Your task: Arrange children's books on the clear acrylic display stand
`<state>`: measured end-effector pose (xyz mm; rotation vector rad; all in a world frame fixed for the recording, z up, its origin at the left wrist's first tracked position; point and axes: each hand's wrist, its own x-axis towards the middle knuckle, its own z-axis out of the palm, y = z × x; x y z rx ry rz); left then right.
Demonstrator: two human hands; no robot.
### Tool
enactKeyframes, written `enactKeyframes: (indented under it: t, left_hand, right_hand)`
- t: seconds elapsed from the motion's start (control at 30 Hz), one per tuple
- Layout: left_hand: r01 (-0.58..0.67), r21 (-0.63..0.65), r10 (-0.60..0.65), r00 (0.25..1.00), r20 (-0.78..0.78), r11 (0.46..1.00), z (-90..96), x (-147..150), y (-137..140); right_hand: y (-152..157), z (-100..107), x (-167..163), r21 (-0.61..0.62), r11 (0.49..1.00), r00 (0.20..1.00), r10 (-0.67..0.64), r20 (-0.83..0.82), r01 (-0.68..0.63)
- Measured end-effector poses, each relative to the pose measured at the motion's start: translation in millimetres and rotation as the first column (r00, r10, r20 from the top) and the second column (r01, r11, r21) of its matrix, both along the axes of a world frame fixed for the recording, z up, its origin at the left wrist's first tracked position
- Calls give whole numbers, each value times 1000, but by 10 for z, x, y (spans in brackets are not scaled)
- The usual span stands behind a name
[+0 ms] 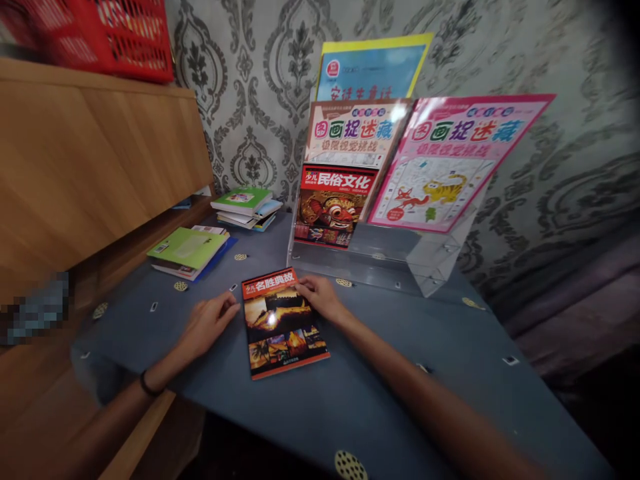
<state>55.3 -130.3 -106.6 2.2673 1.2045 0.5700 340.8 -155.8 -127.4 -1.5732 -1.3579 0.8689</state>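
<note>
A book (285, 327) with a red and black cover and small photos lies face up on the blue-grey tablecloth. My right hand (320, 297) grips its upper right edge, with fingertips over the cover. Just off the book's left edge is my left hand (210, 323), fingers loosely extended and holding nothing. Behind, a clear acrylic book stand (380, 263) carries a red-topped book with a mask on its cover (333, 207), a brown-bordered book (355, 133), a pink-bordered book (445, 167) and, at the back, a blue book with a yellow edge (373, 67).
Left of the stand are a stack of books with a green one on top (245, 200) and a second stack under a lime-green book (187, 250). A wooden cabinet (100, 160) borders the table's left side, bearing a red plastic basket (115, 40). Patterned wallpaper (250, 87) rises behind.
</note>
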Motion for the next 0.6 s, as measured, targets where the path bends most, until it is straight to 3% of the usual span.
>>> enactKeyframes:
  t: [0.1,0.17,0.23,0.3,0.43,0.5,0.6]
  left_hand:
    - [70,158,-72,997,8,985,-98,1,21]
    - [128,201,-133,991,10,971,-193,9,30]
    - [153,211,-153,988,-18,965,-271,9,36]
    - [157,225,-149,988,-51,962,-308,3,39]
    - [185,252,-161,981,-111,950,-280,-3,39]
    - [194,256,-165,978,-129,947,-263,1,39]
    - [194,259,-165,978,-130,946,-274,9,40]
  right_hand:
    - [-63,11,-5,6,999,971,-37,235,36]
    - [-126,48,-59,66,997,871,-72,486,45]
    - [-169,78,-175,149,988,756,-70,651,-37]
    - [-170,87,-346,197,956,737,29,676,-218]
    - [-58,70,-730,194,811,703,328,631,-552]
    - [24,67,-866,150,784,672,396,626,-602]
    - [130,66,-957,96,797,654,413,634,-597]
